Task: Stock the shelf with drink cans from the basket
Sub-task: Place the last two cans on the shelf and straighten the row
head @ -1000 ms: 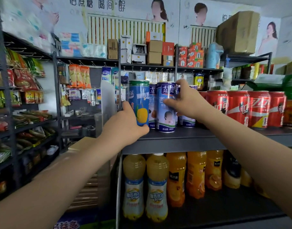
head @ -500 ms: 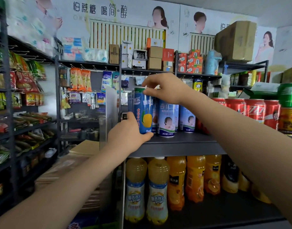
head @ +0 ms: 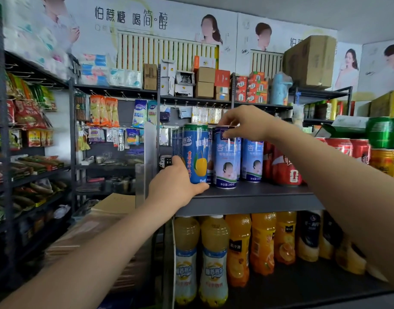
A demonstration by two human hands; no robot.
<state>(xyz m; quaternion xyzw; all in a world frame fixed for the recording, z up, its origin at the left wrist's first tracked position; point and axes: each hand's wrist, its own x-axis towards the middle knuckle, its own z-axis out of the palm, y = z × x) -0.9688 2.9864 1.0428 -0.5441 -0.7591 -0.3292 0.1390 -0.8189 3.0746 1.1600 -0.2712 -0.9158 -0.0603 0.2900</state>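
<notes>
At the shelf's (head: 247,198) left front corner, our left hand (head: 177,187) wrapped the base of a blue mango juice can (head: 195,152), which stood upright on the board. Just beside it, our right hand (head: 245,122) pinched the top rim of a blue almond milk can (head: 227,159), upright near the front edge. Another almond can (head: 252,160) stood behind, red cola cans (head: 283,168) further right. Orange juice bottles (head: 238,248) lined the shelf below.

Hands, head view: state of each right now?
Left hand: holds the base of the blue mango can.
Right hand: fingertips pinch the top rim of the almond drink can.
</notes>
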